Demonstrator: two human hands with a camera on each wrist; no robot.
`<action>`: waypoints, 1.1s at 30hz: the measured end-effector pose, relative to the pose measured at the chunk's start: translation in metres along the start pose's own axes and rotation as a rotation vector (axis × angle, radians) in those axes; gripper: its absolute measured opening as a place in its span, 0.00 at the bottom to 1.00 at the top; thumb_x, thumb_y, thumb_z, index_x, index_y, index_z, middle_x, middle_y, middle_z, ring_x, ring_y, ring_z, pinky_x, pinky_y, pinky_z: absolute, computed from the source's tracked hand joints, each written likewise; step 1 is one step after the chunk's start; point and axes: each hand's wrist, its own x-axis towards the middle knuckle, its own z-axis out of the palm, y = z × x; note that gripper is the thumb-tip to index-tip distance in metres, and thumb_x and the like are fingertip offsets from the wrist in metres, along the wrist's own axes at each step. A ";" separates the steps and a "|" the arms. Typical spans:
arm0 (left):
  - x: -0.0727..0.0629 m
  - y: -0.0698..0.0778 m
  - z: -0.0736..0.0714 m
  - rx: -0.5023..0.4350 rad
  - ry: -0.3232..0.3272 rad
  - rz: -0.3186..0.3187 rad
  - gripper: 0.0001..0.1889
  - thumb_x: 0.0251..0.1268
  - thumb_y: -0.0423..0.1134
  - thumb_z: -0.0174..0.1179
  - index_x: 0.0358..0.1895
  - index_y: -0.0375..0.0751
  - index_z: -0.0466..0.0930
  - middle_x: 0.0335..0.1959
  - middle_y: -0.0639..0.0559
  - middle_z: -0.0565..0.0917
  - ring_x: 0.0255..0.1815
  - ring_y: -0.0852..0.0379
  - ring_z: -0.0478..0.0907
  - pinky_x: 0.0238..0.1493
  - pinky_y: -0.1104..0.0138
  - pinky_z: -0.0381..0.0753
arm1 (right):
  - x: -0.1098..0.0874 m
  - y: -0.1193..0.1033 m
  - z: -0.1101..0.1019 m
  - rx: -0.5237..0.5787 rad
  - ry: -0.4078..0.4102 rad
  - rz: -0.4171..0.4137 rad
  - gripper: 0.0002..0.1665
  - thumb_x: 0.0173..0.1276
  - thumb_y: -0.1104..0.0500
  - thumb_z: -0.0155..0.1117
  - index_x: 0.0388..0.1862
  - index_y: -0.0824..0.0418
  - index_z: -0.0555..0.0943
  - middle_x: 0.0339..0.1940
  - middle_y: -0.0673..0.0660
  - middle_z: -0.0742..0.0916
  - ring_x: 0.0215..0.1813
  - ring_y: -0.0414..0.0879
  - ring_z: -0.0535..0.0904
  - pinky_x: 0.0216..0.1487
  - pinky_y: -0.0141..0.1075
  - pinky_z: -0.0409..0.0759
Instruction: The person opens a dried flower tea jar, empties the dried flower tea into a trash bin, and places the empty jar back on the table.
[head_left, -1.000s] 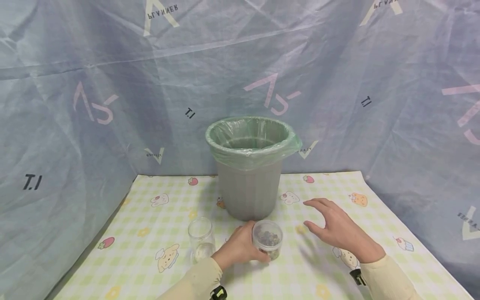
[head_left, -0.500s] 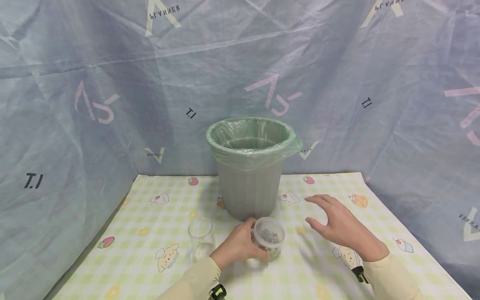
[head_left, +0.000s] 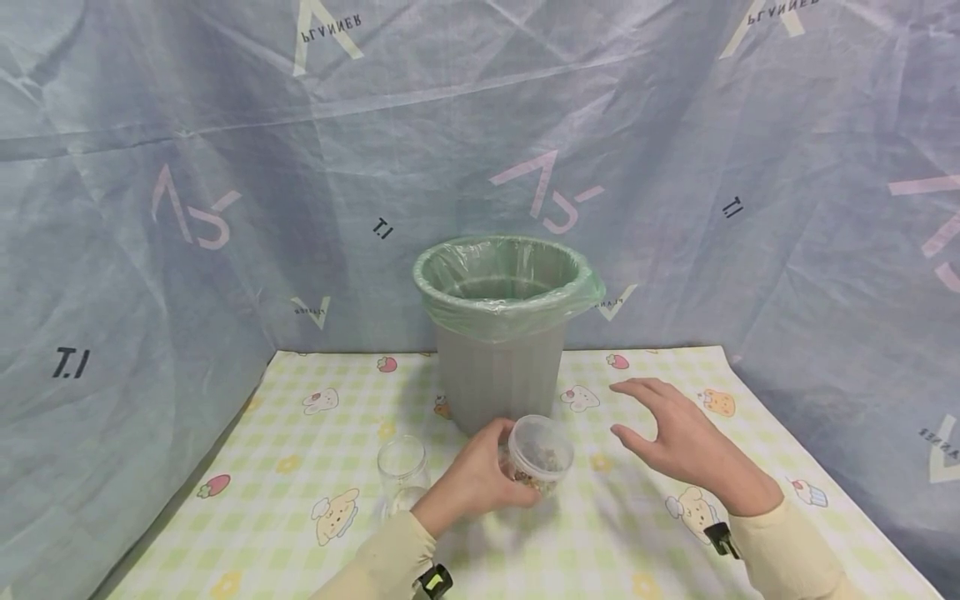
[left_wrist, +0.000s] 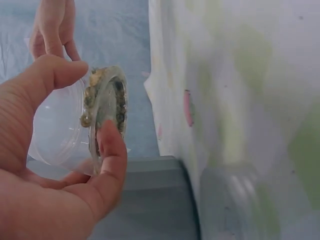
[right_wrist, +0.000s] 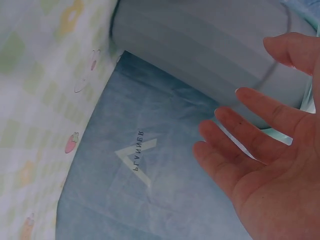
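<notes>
A clear plastic jar (head_left: 540, 442), tilted, is gripped round its side by my left hand (head_left: 476, 473) above the table. Small brownish-green dried pieces (left_wrist: 89, 102) lie at the bottom of this jar, as the left wrist view shows; I cannot tell their kind. To the left of my left hand a second clear jar (head_left: 401, 467) stands on the table, partly behind the forearm. My right hand (head_left: 686, 446) hovers to the right of the held jar, thumb and fingers apart, touching nothing. In the right wrist view its fingers (right_wrist: 250, 127) are spread and slightly bent.
A grey bin (head_left: 501, 375) with a green bag (head_left: 502, 321) folded over its rim stands behind the held jar. The table has a checked cloth (head_left: 300, 450) with cartoon prints. Blue-grey fabric (head_left: 315, 167) hangs along the back and both sides.
My left hand has raised the jar of dried pieces and moved it slightly right and away from me, tilting it more. My right hand has risen slightly. The second jar has not moved.
</notes>
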 end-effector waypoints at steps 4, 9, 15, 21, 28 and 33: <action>-0.001 0.004 -0.004 -0.006 0.011 0.013 0.48 0.39 0.46 0.83 0.69 0.45 0.70 0.54 0.56 0.80 0.50 0.56 0.79 0.53 0.54 0.80 | 0.003 -0.003 -0.002 -0.001 0.011 -0.012 0.29 0.66 0.55 0.74 0.66 0.58 0.79 0.62 0.59 0.84 0.64 0.59 0.79 0.60 0.58 0.77; -0.002 0.010 -0.009 -0.021 0.007 0.026 0.50 0.39 0.45 0.82 0.71 0.44 0.67 0.47 0.55 0.82 0.40 0.59 0.80 0.42 0.61 0.80 | 0.006 -0.004 -0.005 -0.001 0.011 -0.011 0.30 0.66 0.55 0.74 0.66 0.58 0.79 0.63 0.59 0.83 0.65 0.59 0.79 0.61 0.57 0.77; -0.005 0.020 -0.019 -0.014 0.018 0.064 0.50 0.41 0.43 0.82 0.72 0.42 0.66 0.55 0.52 0.81 0.51 0.56 0.80 0.53 0.55 0.80 | 0.011 -0.007 -0.007 0.011 0.030 -0.030 0.30 0.66 0.55 0.75 0.66 0.59 0.79 0.63 0.59 0.83 0.65 0.59 0.79 0.60 0.58 0.77; -0.009 0.030 -0.032 -0.025 0.040 0.115 0.47 0.43 0.43 0.81 0.71 0.45 0.67 0.59 0.51 0.78 0.49 0.55 0.78 0.52 0.55 0.79 | 0.018 -0.016 -0.011 0.039 0.046 -0.038 0.29 0.67 0.55 0.74 0.67 0.57 0.80 0.67 0.60 0.82 0.69 0.60 0.77 0.63 0.59 0.76; -0.011 0.039 -0.044 -0.018 0.076 0.139 0.47 0.44 0.43 0.81 0.71 0.46 0.67 0.54 0.52 0.80 0.43 0.56 0.78 0.45 0.60 0.81 | 0.026 -0.028 -0.014 0.119 0.038 -0.048 0.28 0.69 0.55 0.73 0.67 0.54 0.79 0.64 0.53 0.83 0.68 0.56 0.78 0.59 0.51 0.82; -0.012 0.046 -0.052 0.011 0.124 0.147 0.47 0.42 0.42 0.82 0.71 0.46 0.69 0.64 0.50 0.76 0.59 0.52 0.76 0.59 0.52 0.76 | 0.032 -0.035 -0.013 0.200 0.010 -0.056 0.29 0.72 0.53 0.70 0.70 0.54 0.77 0.64 0.50 0.83 0.60 0.49 0.83 0.57 0.45 0.84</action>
